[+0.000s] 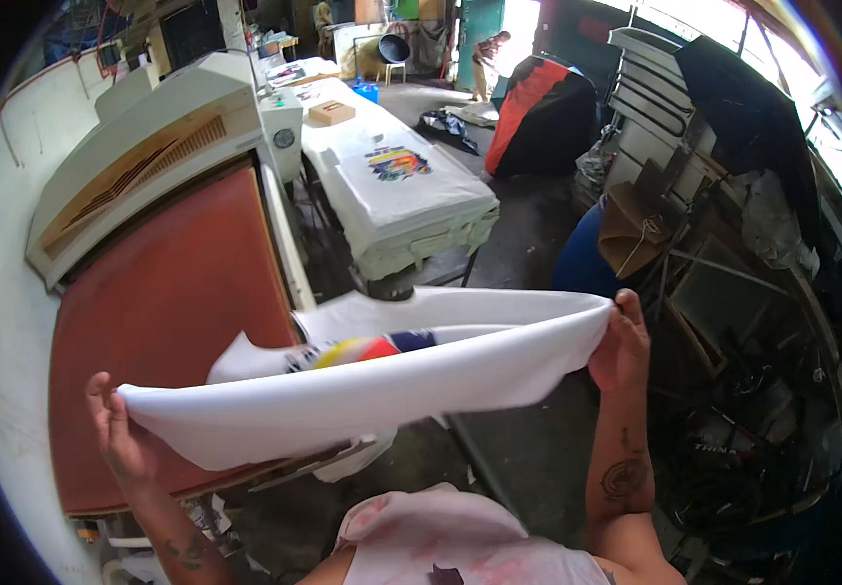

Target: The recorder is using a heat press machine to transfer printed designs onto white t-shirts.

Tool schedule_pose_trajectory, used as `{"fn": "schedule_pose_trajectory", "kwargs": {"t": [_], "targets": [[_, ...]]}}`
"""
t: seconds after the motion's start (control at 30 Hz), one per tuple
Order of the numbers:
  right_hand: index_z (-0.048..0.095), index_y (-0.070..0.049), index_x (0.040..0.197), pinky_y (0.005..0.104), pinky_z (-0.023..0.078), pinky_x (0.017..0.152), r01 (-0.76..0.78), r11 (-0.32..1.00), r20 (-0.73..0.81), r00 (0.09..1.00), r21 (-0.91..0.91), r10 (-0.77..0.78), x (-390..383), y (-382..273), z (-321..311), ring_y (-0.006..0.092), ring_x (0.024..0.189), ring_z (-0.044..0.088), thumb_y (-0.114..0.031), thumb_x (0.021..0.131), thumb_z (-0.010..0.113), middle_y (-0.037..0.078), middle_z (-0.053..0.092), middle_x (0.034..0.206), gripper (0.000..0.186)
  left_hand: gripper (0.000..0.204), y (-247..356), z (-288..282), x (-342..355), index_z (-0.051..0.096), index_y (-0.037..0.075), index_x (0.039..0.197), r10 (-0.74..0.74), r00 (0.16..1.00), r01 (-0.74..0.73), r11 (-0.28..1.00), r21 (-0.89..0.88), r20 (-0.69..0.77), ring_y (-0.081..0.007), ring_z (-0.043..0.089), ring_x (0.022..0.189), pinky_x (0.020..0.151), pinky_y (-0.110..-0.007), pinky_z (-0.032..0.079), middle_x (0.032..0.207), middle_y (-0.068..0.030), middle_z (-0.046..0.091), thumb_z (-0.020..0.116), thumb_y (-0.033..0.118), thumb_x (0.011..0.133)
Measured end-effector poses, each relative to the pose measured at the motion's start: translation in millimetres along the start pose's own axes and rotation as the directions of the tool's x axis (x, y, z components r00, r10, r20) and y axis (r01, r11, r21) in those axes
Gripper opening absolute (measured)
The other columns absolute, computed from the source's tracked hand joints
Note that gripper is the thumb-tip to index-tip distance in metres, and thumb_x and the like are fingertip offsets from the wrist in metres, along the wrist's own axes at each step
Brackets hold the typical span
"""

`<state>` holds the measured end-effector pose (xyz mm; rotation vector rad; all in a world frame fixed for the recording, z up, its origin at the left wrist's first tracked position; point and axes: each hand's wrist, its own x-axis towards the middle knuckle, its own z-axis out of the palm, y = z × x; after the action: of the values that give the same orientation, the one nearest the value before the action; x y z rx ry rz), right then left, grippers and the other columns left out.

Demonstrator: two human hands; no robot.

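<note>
A white T-shirt [382, 400] hangs stretched in the air between my two hands, part of a colourful print showing in its fold. My left hand [123, 434] pinches one corner of the cloth, above the near part of a red-brown flat bed. At the other corner, my right hand [622, 341] grips the fabric between thumb and fingers, raised a little higher than the left. The shirt sags in the middle, and its far edges curl up. Most of the printed side is hidden by the near layer of cloth.
The red-brown bed [167, 331] belongs to a cream machine [148, 146] at the left. Beyond stands a long table [382, 258] with a printed white shirt [396, 171] and a cardboard box [331, 112]. Frames and clutter [723, 322] crowd the right. Far back, a person [489, 63] stands.
</note>
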<state>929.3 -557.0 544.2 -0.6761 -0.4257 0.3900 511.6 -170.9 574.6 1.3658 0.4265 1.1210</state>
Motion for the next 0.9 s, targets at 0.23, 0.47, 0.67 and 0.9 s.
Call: {"fn": "schedule_pose_trajectory", "kwargs": {"t": [0.23,0.47,0.67,0.9], "targets": [[0.062,-0.006,0.095,0.0366,0.05,0.076,0.175,0.97,-0.096,0.976,-0.172,-0.193,59,-88,-82,0.0197,0.084,0.06,-0.007,0.085,0.06,0.008,0.063,0.089,0.011,0.009,-42,128,24,0.056,0.009,0.095,-0.076,0.997,0.079,0.978,0.192,-0.025,-0.008,0.048,0.077,0.068,-0.021,0.041,0.088,0.0019,0.052,0.047,0.012,0.093],[0.06,-0.005,0.1,0.0337,0.047,0.084,0.172,0.96,-0.113,0.973,-0.221,-0.201,146,-97,-158,0.0189,0.091,0.06,-0.004,0.085,0.057,0.008,0.063,0.094,0.016,0.013,-110,237,88,0.057,0.007,0.1,-0.148,0.986,0.147,0.989,0.023,0.07,-0.0093,0.051,0.087,0.079,-0.024,0.042,0.093,-0.0002,0.054,0.049,0.006,0.089],[0.061,-0.005,0.094,0.0347,0.048,0.08,0.133,0.964,-0.071,0.986,-0.232,-0.153,249,-93,-213,0.0194,0.086,0.059,-0.004,0.082,0.061,0.008,0.062,0.091,0.012,0.015,-177,295,124,0.058,0.004,0.1,0.017,1.0,-0.015,0.995,0.102,-0.019,-0.0109,0.053,0.088,0.082,-0.026,0.042,0.094,-0.0016,0.055,0.05,0.002,0.088],[0.06,0.001,0.102,0.0346,0.047,0.084,0.07,0.953,0.154,0.988,-0.294,-0.025,422,-64,-302,0.0216,0.091,0.058,-0.004,0.079,0.065,0.011,0.061,0.097,0.024,0.016,-278,372,168,0.059,0.001,0.101,0.085,0.983,-0.083,0.996,0.019,-0.163,-0.0123,0.054,0.089,0.083,-0.026,0.042,0.096,-0.0041,0.058,0.053,0.004,0.087]]}}
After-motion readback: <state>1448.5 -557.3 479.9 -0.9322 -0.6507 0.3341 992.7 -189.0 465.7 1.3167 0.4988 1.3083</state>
